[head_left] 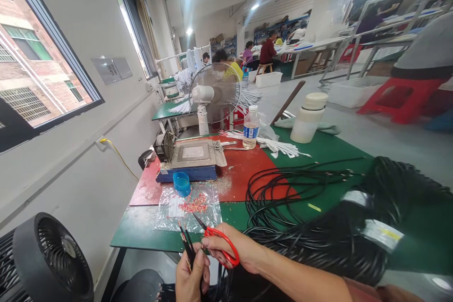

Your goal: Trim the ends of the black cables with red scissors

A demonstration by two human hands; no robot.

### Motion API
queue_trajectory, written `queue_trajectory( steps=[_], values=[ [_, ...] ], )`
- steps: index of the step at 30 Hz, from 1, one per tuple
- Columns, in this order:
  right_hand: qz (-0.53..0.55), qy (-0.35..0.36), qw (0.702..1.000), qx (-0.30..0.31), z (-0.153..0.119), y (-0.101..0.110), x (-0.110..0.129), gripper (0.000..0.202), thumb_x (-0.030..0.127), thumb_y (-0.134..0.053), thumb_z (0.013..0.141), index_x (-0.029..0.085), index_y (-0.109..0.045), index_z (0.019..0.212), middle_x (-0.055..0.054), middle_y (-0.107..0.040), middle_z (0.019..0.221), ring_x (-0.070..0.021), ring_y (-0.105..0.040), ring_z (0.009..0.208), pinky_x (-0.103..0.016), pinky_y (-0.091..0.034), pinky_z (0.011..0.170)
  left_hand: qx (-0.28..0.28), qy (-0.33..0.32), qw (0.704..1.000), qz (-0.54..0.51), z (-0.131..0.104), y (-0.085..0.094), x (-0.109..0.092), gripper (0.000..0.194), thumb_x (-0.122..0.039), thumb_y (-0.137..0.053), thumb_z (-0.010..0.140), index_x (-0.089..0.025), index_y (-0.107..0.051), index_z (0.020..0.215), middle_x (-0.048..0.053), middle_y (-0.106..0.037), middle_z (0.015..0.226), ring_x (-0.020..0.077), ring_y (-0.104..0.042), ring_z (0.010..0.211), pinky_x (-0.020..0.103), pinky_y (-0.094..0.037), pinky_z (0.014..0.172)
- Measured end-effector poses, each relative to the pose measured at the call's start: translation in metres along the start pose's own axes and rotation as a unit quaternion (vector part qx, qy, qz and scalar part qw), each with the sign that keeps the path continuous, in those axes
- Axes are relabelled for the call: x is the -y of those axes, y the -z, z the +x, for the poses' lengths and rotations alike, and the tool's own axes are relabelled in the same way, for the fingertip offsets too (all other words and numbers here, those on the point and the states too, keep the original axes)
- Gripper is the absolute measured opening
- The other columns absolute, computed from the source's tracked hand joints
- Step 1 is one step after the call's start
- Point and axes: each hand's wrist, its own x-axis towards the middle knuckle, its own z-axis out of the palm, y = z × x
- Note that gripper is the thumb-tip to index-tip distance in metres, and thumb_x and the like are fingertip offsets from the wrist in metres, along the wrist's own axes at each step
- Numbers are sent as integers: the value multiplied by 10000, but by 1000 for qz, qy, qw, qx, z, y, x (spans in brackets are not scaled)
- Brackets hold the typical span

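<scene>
Several black cables [188,248] with bare ends pointing up are held in my left hand [193,273], at the bottom centre beyond the table's front edge. Close beside it, my right hand [230,245] grips red-handled scissors [226,238], their dark blades pointing up and left above the cable ends. My right fingertips are next to my left thumb. Behind the hands lies a clear plastic bag [208,198] with small red and yellow bits [194,204] on it and a blue cup [181,184] at its back edge.
On the green table [350,146], black cable coils [329,236] fill the right side. A blue-based device [187,173], a bottle [250,127], white wires [283,146] and a white jar [308,118] stand or lie farther back. A black fan [53,259] is lower left; people sit beyond.
</scene>
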Motion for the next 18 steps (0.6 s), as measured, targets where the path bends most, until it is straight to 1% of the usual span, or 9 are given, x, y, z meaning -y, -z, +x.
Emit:
queue_trajectory(
  steps=[3, 6, 8, 10, 12, 14, 16, 18],
  values=[
    [-23, 22, 999, 0, -2, -3, -2, 440, 527, -622, 664, 121, -522, 527, 54, -425, 376, -28, -340, 302, -148, -251, 309, -8, 9, 1000, -15, 0, -1, 1, 359, -489, -640, 598, -148, -531, 607, -81, -400, 341, -2, -231, 294, 154, -136, 318],
    [-51, 67, 996, -6, -3, -6, -9, 459, 563, -584, 689, 116, -548, 588, 53, -433, 402, -35, -347, 316, -158, -249, 319, -17, 14, 999, -37, -1, -3, 4, 350, -481, -632, 610, -150, -520, 611, -86, -382, 339, -3, -224, 303, 150, -130, 326],
    [-88, 105, 990, -32, -3, -8, -15, 444, 547, -586, 701, 117, -549, 595, 57, -422, 400, -38, -346, 328, -163, -245, 335, -33, 15, 998, -48, -1, -4, 7, 335, -468, -633, 617, -153, -519, 635, -91, -373, 339, -1, -228, 309, 149, -131, 330],
    [-133, 141, 978, -71, -3, -9, -20, 416, 504, -611, 703, 115, -543, 572, 61, -404, 394, -33, -334, 350, -165, -234, 360, -52, 15, 997, -57, 0, -4, 10, 334, -457, -643, 611, -154, -528, 694, -92, -386, 351, 2, -237, 315, 148, -136, 333],
    [-163, 159, 968, -103, -2, -9, -23, 405, 475, -646, 683, 111, -535, 545, 63, -389, 398, -29, -323, 376, -166, -223, 381, -64, 17, 996, -65, 0, -3, 14, 359, -456, -653, 601, -155, -534, 755, -92, -401, 365, 4, -249, 320, 148, -138, 338],
    [-152, 148, 973, -94, -1, -9, -23, 412, 487, -651, 670, 112, -535, 548, 62, -388, 406, -30, -327, 374, -169, -221, 379, -59, 17, 996, -63, 1, -2, 16, 351, -462, -643, 608, -152, -530, 725, -87, -401, 368, 2, -245, 318, 152, -132, 340],
    [-92, 117, 987, -54, -1, -9, -21, 438, 531, -612, 687, 117, -534, 567, 59, -401, 413, -34, -337, 350, -172, -229, 363, -46, 14, 997, -60, 0, -2, 16, 335, -465, -628, 622, -152, -516, 653, -83, -391, 362, -1, -238, 318, 156, -122, 341],
    [-22, 95, 995, -22, 0, -9, -17, 474, 569, -562, 710, 122, -520, 559, 53, -412, 411, -36, -341, 331, -171, -240, 352, -33, 11, 998, -58, 0, -3, 16, 332, -464, -620, 631, -154, -503, 617, -84, -382, 353, -4, -224, 314, 160, -111, 342]
  ],
)
